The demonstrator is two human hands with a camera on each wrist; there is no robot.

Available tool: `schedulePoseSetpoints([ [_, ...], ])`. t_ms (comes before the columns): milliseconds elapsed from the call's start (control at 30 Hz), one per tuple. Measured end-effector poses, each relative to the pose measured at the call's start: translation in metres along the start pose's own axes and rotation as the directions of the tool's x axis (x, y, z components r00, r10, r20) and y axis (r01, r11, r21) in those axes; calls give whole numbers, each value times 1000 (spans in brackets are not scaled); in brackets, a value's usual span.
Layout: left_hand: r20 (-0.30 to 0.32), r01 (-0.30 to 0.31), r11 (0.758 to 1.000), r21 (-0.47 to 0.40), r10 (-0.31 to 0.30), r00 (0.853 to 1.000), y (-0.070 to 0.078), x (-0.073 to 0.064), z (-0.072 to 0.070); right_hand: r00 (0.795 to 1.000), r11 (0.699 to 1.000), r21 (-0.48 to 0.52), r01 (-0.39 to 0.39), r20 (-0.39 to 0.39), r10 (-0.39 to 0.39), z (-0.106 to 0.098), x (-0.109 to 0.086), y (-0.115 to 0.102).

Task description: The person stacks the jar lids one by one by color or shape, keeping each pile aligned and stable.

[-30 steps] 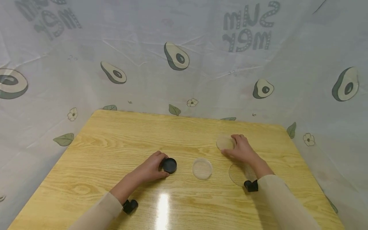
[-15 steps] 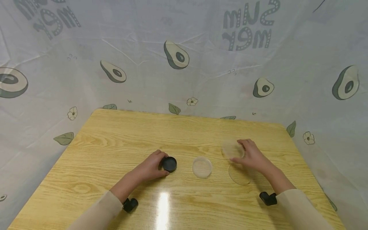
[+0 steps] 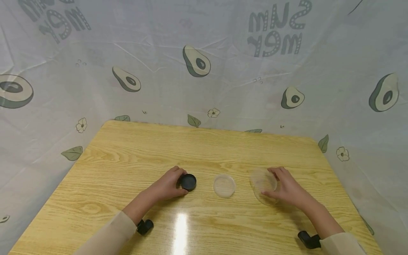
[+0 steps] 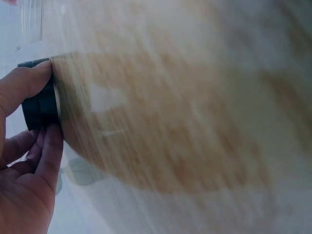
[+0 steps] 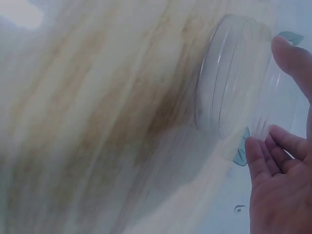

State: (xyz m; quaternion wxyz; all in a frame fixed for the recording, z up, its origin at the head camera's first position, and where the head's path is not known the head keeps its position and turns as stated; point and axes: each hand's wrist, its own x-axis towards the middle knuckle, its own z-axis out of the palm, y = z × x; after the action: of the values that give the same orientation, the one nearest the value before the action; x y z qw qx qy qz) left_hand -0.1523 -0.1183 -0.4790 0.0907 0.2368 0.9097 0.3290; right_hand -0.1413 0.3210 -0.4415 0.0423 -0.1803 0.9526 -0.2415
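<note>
My left hand [image 3: 168, 186] grips a shallow round black cap [image 3: 188, 182] resting on the table, thumb on one side and fingers on the other, as the left wrist view also shows [image 4: 41, 97]. To its right lies a clear round dish [image 3: 224, 186], like a petri dish. My right hand [image 3: 288, 187] holds a second clear round dish [image 3: 259, 177] by its edge between thumb and fingers. That dish is blurred and overlaps a third clear dish [image 3: 262, 199] lying on the table. In the right wrist view the lying dish [image 5: 224, 78] shows ribbed side walls.
The wood-grain table [image 3: 143, 145] is backed by a pale cloth [image 3: 159, 95] printed with avocados and leaves. A bright light reflection falls on the tabletop near the front. Black camera mounts [image 3: 145, 227] sit at both wrists.
My right hand has moved toward me and slightly right with its clear dish, which now overlaps the dish on the table. The left hand and black cap have stayed put.
</note>
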Motion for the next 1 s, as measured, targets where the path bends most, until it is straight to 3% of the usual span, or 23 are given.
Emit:
schedulePoseSetpoints([
  [400,-7,-15,1000,-1,15,1000,-1,-1,-1,999,998,-42,39,-29,-40,5,-18,5],
  [733,-7,7,1000,1,-7,1000,-3,0,0,998,998,-38,57,-39,-58,7,-24,9],
  [1000,-3,3,1000,-3,-3,1000,-2,0,1,1000,1000,-10,7,4,-7,10,-27,10],
])
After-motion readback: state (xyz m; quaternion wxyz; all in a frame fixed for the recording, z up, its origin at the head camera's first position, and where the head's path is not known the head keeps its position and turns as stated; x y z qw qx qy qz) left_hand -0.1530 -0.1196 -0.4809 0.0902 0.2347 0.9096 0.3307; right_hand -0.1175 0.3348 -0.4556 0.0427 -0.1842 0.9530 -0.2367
